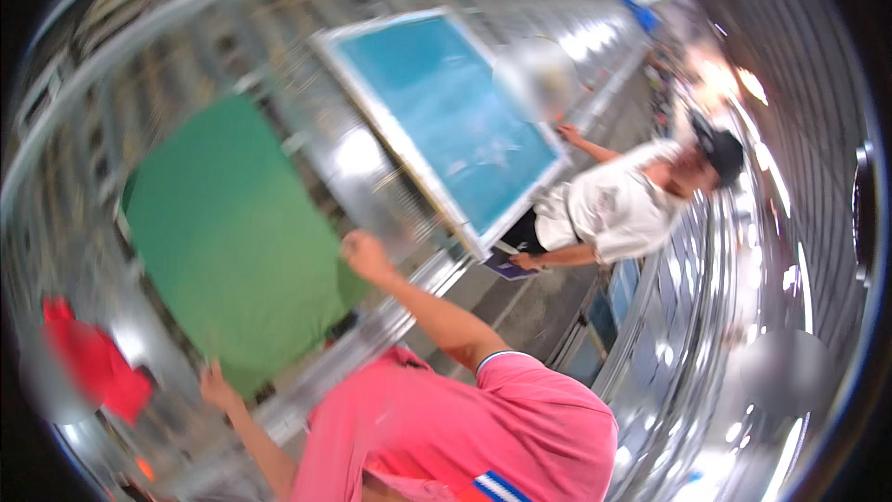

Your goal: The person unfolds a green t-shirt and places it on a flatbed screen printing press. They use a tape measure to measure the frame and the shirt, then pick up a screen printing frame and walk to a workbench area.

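A piece of green fabric lies spread over a flat bed on the long table. My left hand is at its near left corner, the fingers closed on the edge. At the fabric's right edge my right hand is closed on the cloth, the arm reaching out from my pink sleeve. Motion blur hides the exact fingertip contact on both hands. To the right of the fabric is a printing screen with blue mesh and a pale frame, tilted in view.
A co-worker in a white shirt and black cap stands at the screen's right, one hand near its frame. Someone in red is at the far left. The metal table rail runs along my side. Bright lamps glare at upper right.
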A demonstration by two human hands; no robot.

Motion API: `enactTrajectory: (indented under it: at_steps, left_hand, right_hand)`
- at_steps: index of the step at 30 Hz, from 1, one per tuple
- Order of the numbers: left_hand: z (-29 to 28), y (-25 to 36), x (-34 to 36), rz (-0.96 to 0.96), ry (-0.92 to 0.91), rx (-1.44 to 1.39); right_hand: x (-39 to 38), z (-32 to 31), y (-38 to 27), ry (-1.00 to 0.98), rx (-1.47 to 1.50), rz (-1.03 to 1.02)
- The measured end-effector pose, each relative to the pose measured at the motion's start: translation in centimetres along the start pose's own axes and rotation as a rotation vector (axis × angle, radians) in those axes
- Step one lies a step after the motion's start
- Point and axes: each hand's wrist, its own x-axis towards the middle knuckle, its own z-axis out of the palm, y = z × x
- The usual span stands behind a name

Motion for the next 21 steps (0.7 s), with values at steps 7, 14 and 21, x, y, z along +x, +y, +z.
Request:
enactTrajectory:
  at_steps: [7, 14, 21]
  left_hand:
    - [10.1, 0.6, 4.7, 0.27, -0.12, 0.26]
    - [15.0, 5.5, 2.4, 0.444, -0.288, 0.336]
    - [15.5, 6.1, 1.5, 0.534, -0.38, 0.41]
  right_hand:
    - [-1.3, -3.3, 0.4, 0.193, 0.056, 0.089]
    - [-4.8, -1.9, 0.6, 0.207, 0.066, 0.119]
    - [-9.8, -2.0, 1.6, 0.306, -0.131, -0.052]
